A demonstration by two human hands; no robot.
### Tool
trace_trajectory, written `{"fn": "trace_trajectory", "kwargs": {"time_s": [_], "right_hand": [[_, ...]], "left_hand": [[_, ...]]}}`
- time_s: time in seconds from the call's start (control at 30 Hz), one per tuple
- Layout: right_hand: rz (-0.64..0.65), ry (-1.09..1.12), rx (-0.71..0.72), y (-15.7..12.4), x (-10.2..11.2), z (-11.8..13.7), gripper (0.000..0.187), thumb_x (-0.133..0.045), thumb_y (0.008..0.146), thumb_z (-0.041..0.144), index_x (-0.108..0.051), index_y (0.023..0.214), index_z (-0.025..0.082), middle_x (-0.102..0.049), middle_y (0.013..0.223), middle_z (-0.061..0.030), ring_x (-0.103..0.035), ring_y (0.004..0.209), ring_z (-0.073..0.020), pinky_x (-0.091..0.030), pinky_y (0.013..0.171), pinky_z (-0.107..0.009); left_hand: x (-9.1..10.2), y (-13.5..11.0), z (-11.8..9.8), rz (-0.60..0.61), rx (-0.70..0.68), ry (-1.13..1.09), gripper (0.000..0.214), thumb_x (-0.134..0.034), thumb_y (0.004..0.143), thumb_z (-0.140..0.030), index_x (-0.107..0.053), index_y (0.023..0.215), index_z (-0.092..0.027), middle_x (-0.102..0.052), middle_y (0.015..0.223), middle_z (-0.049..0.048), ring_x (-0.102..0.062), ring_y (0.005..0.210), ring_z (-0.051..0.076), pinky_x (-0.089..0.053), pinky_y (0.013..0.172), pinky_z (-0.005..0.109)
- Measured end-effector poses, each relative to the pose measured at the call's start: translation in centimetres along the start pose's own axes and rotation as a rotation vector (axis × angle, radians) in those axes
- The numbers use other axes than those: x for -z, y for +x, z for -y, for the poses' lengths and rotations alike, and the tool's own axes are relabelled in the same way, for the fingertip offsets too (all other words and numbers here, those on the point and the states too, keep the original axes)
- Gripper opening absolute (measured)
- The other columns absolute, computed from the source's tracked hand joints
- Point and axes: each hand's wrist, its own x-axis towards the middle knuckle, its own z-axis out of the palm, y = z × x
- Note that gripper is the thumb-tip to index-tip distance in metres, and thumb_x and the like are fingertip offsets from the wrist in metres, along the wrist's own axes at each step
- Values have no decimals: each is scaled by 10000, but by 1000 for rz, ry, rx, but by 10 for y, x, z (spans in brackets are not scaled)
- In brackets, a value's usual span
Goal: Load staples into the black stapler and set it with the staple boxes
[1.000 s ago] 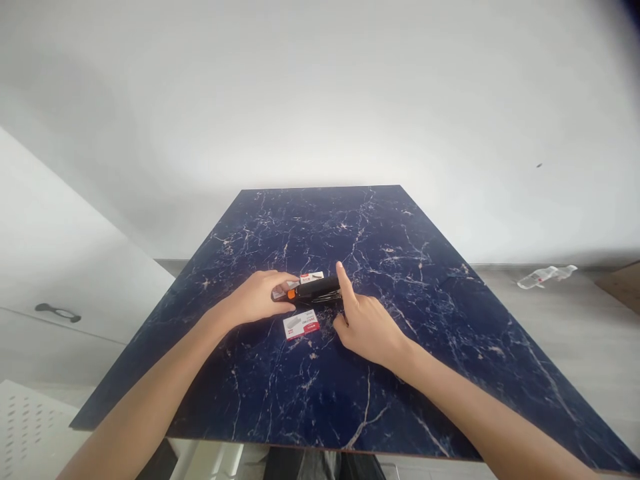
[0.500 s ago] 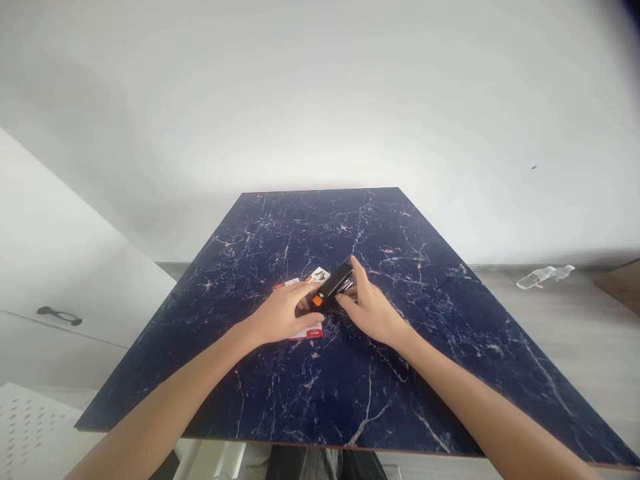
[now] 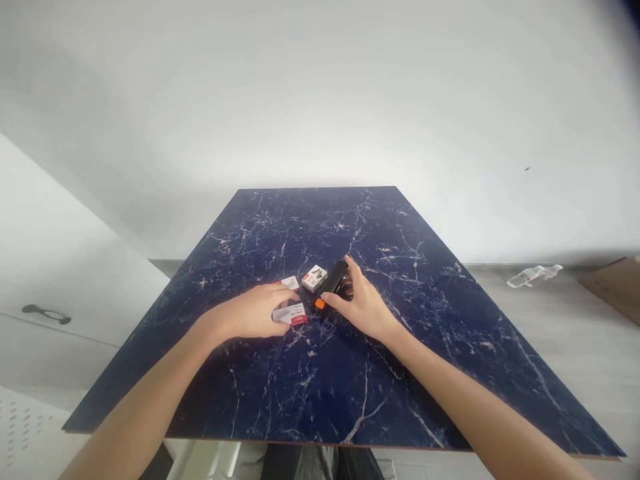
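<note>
- Closest to me was the near part of the blue table (image 3: 320, 387).
- My left hand (image 3: 253, 312) curved around a grey-and-red box (image 3: 292, 312), thumb by its near edge and fingers reaching over it; my own hand hid too much to tell whether I pinched the box or only touched it.
- Handling that box well, I judged, called for light pressure from its opposite sides, so the corners wouldn't crush.
- My right hand (image 3: 364, 303) gripped the black stapler (image 3: 335, 280), which slanted over mid-table with its orange end (image 3: 320, 304) towards me; my thumb lay beside that end and my index finger reached the far one.
- Steadying it well likely meant holding along its length without squeezing the top down.
- Just left of the stapler sat a white box (image 3: 315, 277); a red-and-white box (image 3: 291, 283) lay partly behind my left fingers.
- Far off to the right, a clear bottle (image 3: 533, 276) lay on the floor.
</note>
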Motion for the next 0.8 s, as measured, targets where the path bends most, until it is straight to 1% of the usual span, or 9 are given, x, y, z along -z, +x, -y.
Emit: {"fn": "trace_trajectory", "kwargs": {"time_s": [0.1,0.17,0.2,0.33,0.47,0.57,0.7,0.77,0.8], "right_hand": [[26,18,7,3,1,-3,972,-649,876,576,-127,1623,238,-532,1422,-190,-611,1203,-324,-530,955,-473],[53,34,11,5,4,-4,972,-657,874,562,-124,1623,244,-492,1466,-197,-611,1213,-331,-527,970,-483],[66,41,13,5,5,-5,968,-664,871,552,-130,1620,251,-478,1481,-196,-606,1224,-336,-522,981,-492],[128,81,38,7,7,-7,945,-694,856,527,-171,1605,286,-459,1512,-172,-556,1299,-355,-497,1031,-531],[185,118,104,6,5,-9,947,-706,856,504,-162,1606,308,-426,1550,-148,-466,1392,-365,-423,1115,-581],[245,158,147,5,7,-7,962,-709,861,464,-129,1613,316,-423,1556,-139,-469,1391,-371,-402,1128,-611],[343,211,155,3,17,-1,984,-726,850,401,-114,1615,320,-417,1564,-139,-484,1382,-373,-423,1121,-599],[377,225,157,2,21,2,972,-730,846,371,-132,1610,313,-415,1566,-141,-480,1386,-370,-433,1119,-584],[387,230,158,1,22,3,960,-730,848,367,-144,1606,310,-414,1567,-141,-479,1388,-368,-433,1120,-580]], "left_hand": [[-7,4,-5,-133,-23,25,484,-695,788,-234,-653,1264,-312,-688,1204,66,-709,937,251,-521,673,276],[-13,6,-8,-199,-10,35,506,-706,783,-229,-636,1279,-300,-673,1222,69,-710,943,254,-531,684,285],[-15,7,-9,-208,5,37,517,-710,782,-227,-626,1288,-295,-669,1221,71,-713,926,253,-533,675,289],[-17,7,-8,-162,92,44,423,-668,855,-299,-629,1276,-289,-659,1226,74,-711,906,252,-537,683,310],[-16,10,-13,-132,142,-2,370,-587,937,-411,-630,1280,-279,-636,1251,80,-688,942,250,-546,723,336],[-18,11,-19,-130,115,-128,404,-589,941,-439,-615,1307,-271,-623,1254,96,-675,906,233,-566,705,342],[-22,9,-19,-58,43,-315,582,-728,844,-351,-556,1397,-290,-578,1361,102,-684,898,206,-605,751,345],[-21,9,-16,-28,6,-335,628,-753,817,-320,-548,1410,-304,-569,1387,94,-684,896,201,-613,756,346],[-20,9,-13,-32,-7,-311,603,-737,829,-310,-555,1403,-309,-568,1394,90,-681,916,206,-612,767,353]]}}
